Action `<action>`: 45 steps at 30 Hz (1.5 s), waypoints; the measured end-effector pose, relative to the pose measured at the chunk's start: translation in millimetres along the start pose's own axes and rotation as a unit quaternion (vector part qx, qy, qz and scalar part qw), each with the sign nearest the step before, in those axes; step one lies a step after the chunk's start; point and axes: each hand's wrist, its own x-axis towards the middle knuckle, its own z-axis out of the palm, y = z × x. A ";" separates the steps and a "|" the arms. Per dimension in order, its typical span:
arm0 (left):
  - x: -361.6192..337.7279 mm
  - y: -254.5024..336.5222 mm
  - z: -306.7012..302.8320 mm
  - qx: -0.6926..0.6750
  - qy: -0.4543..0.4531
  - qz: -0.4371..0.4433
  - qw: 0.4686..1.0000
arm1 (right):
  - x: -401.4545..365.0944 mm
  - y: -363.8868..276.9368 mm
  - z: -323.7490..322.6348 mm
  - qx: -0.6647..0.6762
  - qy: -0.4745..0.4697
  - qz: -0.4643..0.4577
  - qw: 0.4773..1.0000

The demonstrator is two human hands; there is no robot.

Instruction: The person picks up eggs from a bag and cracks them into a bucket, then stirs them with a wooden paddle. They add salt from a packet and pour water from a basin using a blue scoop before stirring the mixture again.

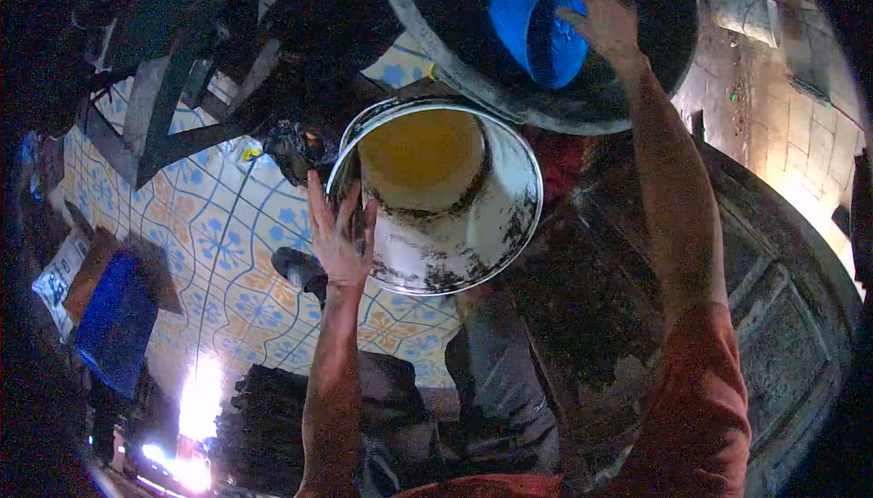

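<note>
A white bucket (496, 234) with dark stains on its inner wall stands in the middle, tilted toward me. Yellowish-brown liquid (423, 157) lies at its bottom. My left hand (341, 239) is at the bucket's left rim, fingers stretched and spread. Further off, my right hand (607, 25) reaches into a large dark round tub (409, 7). Its fingers are closed on the edge of a blue plastic bowl (555, 43), which is tipped on its side. The inside of the tub is too dark to make out.
Patterned tiles (209, 234) cover the floor. A blue box (118, 316) lies at the left, with dark metal frames (150, 116) behind it. A carved dark wooden panel (773, 316) is at the right. A black plastic bag (296, 148) sits beside the bucket.
</note>
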 end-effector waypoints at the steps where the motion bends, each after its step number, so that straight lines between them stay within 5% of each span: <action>1: -0.2 -2.2 -1.1 -0.008 0.001 -0.007 1.000 | -0.5 -5.2 -19.7 -0.011 -0.021 0.012 1.000; 2: -1.6 -3.2 0.1 -0.019 0.001 -0.015 1.000 | -5.2 -8.8 -34.2 -0.026 -0.044 0.023 0.998; 5: 0.2 3.4 1.1 -0.054 0.006 -0.039 0.998 | -19.7 -11.0 -49.6 -0.059 0.117 -0.023 0.991; 11: -6.8 -5.4 7.4 -0.063 0.039 -0.068 0.995 | -36.2 -21.2 -37.3 -0.094 -0.068 0.050 0.992; 22: -10.3 -5.3 11.9 -0.060 0.085 -0.058 0.993 | -25.3 -44.2 -31.4 0.152 -0.241 0.132 0.949; 27: -12.6 -4.9 5.8 -0.065 0.050 -0.087 0.993 | -25.2 -26.8 -43.1 0.384 -0.287 0.279 0.832; 30: -14.0 -14.5 11.3 -0.089 0.084 -0.057 0.991 | -31.0 -3.3 -51.7 0.465 -0.280 0.238 0.805; 36: -9.5 -5.2 8.6 -0.087 0.089 -0.076 0.989 | -66.8 -10.8 -120.8 0.651 -0.152 0.334 0.665; 43: -14.1 -9.3 22.7 -0.157 0.093 -0.135 0.974 | -113.2 -25.1 -168.0 0.570 -0.113 0.320 0.748; 45: -14.0 -6.4 10.9 -0.077 0.068 -0.129 0.986 | -125.7 -34.7 -188.9 0.543 -0.130 0.336 0.759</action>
